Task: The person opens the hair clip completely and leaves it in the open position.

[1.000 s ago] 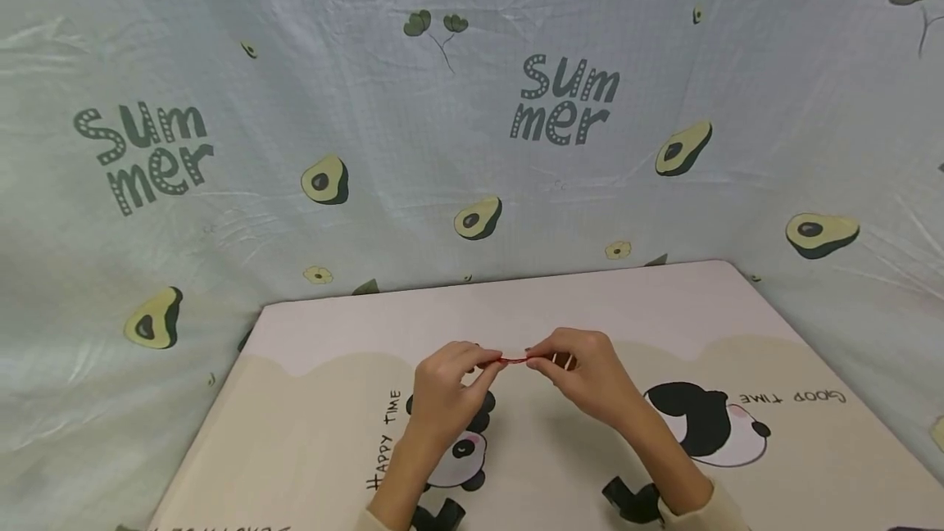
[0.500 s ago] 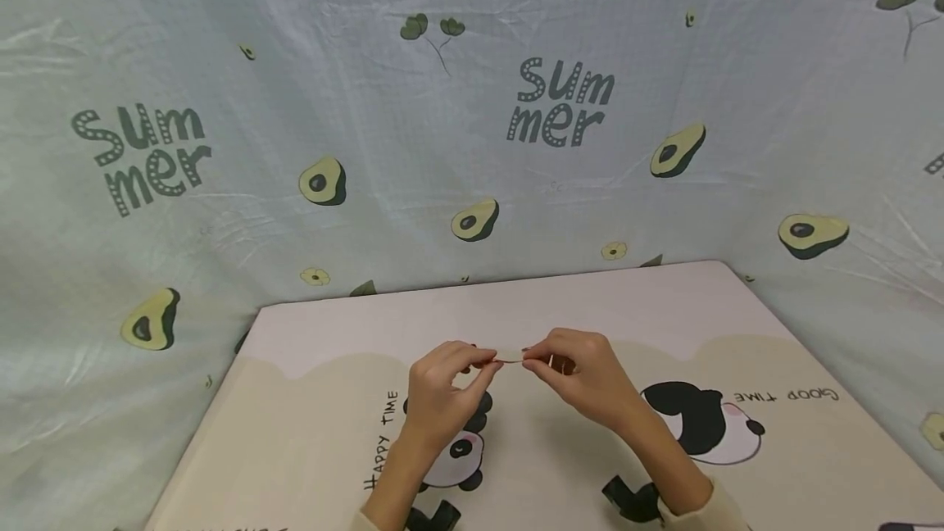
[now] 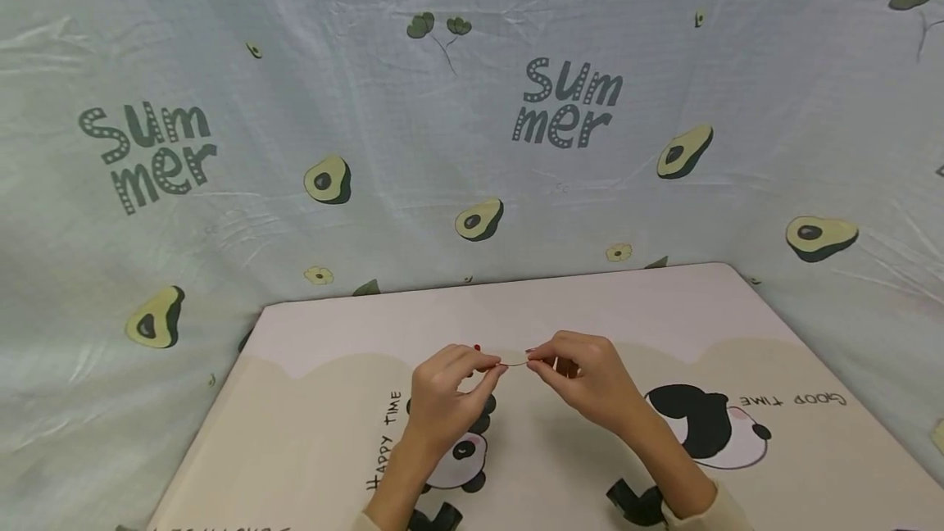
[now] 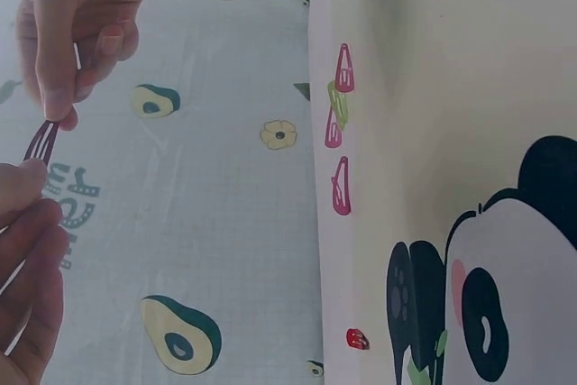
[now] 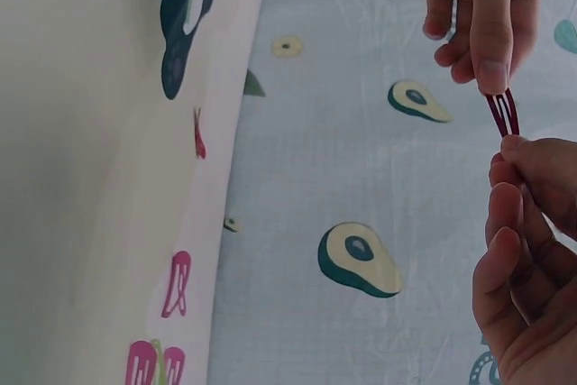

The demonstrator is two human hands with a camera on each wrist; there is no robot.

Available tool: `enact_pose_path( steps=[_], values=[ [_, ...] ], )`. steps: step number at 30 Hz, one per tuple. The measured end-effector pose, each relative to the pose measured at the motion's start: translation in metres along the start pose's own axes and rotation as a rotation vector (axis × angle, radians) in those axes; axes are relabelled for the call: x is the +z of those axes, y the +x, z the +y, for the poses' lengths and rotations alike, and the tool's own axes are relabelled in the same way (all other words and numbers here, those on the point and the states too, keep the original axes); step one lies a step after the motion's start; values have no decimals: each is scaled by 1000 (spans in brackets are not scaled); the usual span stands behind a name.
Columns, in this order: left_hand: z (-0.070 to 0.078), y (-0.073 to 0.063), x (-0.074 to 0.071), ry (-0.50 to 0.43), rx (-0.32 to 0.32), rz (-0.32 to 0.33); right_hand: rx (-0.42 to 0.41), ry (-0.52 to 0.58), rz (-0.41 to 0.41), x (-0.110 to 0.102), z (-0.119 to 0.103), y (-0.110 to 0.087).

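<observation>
A dark red snap hair clip [image 4: 41, 142] is stretched between both hands, held up above the table. My left hand [image 3: 446, 396] pinches one end between thumb and fingertip. The other end is pinched by my right hand [image 3: 590, 375]. From the head view the clip [image 3: 516, 365] is only a thin, slightly sagging line, seen nearly edge-on. Its slotted body shows between the fingertips in the right wrist view, where my right hand [image 5: 532, 259] is below and my left hand [image 5: 491, 24] above. The clip's ends are covered by fingers.
Along the table's edge in the left wrist view lie several pink hair clips [image 4: 341, 187] and a green hair clip [image 4: 338, 105]. A small red piece [image 4: 358, 339] lies farther along. The panda-print tabletop [image 3: 310, 424] meets an avocado-print cloth [image 3: 398, 228] behind it.
The clip has turned from showing a red face to nearly edge-on, a thin line. Both hands keep their pinch and stay nearly in place.
</observation>
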State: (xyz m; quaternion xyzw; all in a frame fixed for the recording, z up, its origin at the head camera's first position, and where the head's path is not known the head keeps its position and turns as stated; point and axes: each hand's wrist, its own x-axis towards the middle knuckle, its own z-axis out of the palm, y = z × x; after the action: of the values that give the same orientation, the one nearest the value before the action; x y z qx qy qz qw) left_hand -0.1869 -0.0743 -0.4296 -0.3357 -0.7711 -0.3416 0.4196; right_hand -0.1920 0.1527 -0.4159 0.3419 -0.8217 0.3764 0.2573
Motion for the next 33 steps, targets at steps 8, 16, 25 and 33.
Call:
enact_pose_path(
  steps=[8, 16, 25, 33],
  values=[
    [1, -2, 0, 4, 2, -1, -18, -45, 38, 4, 0, -3],
    [0, -3, 1, 1, 0, 5, -83, -76, 80, 8, 0, -4],
    [-1, -3, 0, -1, 12, 22, -130, -85, 97, 10, 0, -3],
    [1, -2, 0, -6, 28, 35, -152, -74, 124, 10, 1, -3]
  ],
)
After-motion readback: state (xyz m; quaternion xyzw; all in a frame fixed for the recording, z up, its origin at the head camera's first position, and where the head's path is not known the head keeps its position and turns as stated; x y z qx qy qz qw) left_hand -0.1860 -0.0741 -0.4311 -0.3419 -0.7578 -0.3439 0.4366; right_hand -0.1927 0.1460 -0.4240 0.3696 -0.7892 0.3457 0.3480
